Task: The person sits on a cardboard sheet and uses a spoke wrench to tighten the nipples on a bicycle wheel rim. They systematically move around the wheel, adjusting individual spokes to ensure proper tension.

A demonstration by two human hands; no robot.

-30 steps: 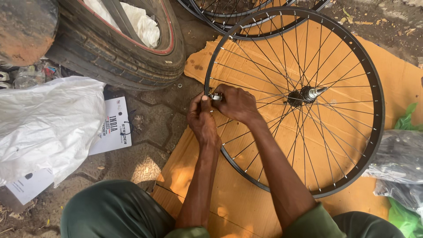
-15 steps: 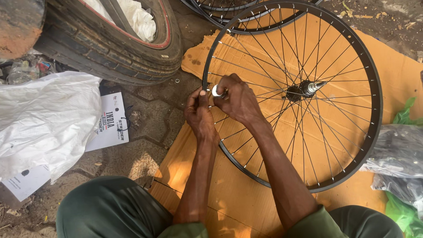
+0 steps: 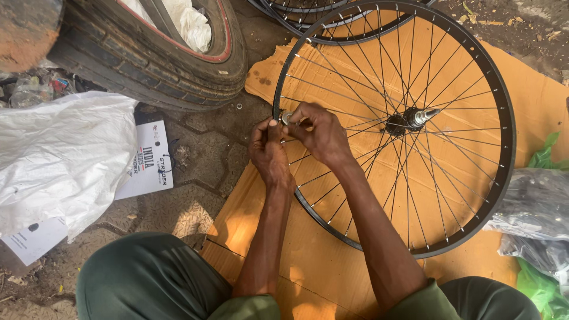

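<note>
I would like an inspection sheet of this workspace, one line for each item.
Surface: orange cardboard over paved ground.
Job's things: black spoked bicycle wheel flat on the cardboard, hub pointing up; small silver tool at the rim.
Clutter: white sack, printed cards, plastic bags.
Hands: left hand and right hand both pinch at the rim, around the tool.
Cables: nothing seen.
Surroundings: large rubber tyre, more rims at top.

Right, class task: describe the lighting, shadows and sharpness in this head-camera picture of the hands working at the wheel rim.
Head view: soft daylight, mostly shade; sunlit patches fall on the cardboard near the knee. The spoked wheel and both hands, left hand and right hand, look sharp, without motion blur. The white sack is bright, nearly washed out.
</note>
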